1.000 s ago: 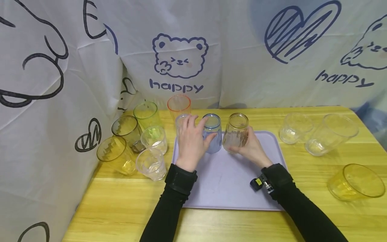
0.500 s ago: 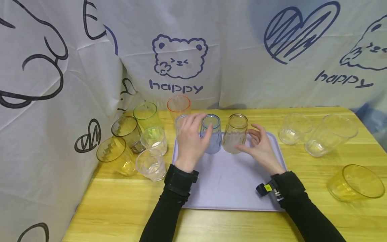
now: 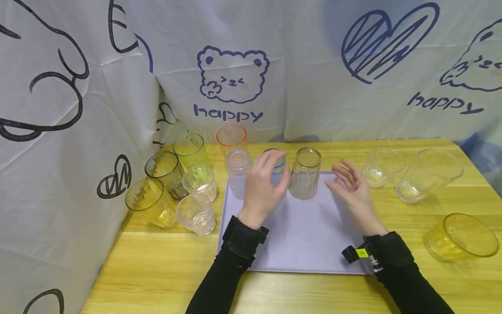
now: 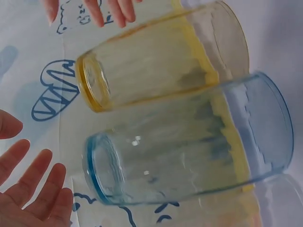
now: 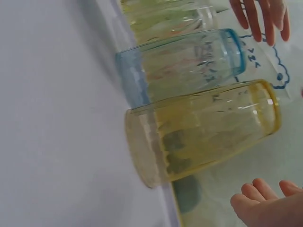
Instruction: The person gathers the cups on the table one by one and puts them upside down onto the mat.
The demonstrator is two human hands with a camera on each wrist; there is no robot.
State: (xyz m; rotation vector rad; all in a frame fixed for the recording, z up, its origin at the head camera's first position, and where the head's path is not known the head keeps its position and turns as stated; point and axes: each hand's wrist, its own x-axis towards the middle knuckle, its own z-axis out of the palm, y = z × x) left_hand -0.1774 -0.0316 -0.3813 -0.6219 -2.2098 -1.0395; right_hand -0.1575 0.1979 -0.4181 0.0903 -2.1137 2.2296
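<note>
Three tumblers stand upside down along the far side of a lilac tray (image 3: 306,235): a clear tumbler (image 3: 235,181) at left, a blue tumbler (image 4: 165,156) in the middle and an amber-brown tumbler (image 3: 305,181) at right. My left hand (image 3: 263,187) is raised over the tray, hiding part of the blue tumbler in the head view. In the left wrist view its spread fingers lie apart from that tumbler's base. To the right of the amber-brown tumbler is my right hand (image 3: 354,196), fingers loosely bent and holding nothing; a gap separates it from the glass (image 5: 213,127).
Left of the tray cluster yellow (image 3: 145,200), dark (image 3: 162,168), green (image 3: 190,150) and clear glasses (image 3: 198,213). An orange-rimmed glass (image 3: 232,137) stands behind. Two clear glasses (image 3: 427,174) and a wide yellow glass (image 3: 460,237) are at right. Printed cloth (image 3: 313,87) backs the table.
My right hand has let go of the amber-brown tumbler and drawn off to the right. My left hand has moved right, away from the clear tumbler and in front of the blue one.
</note>
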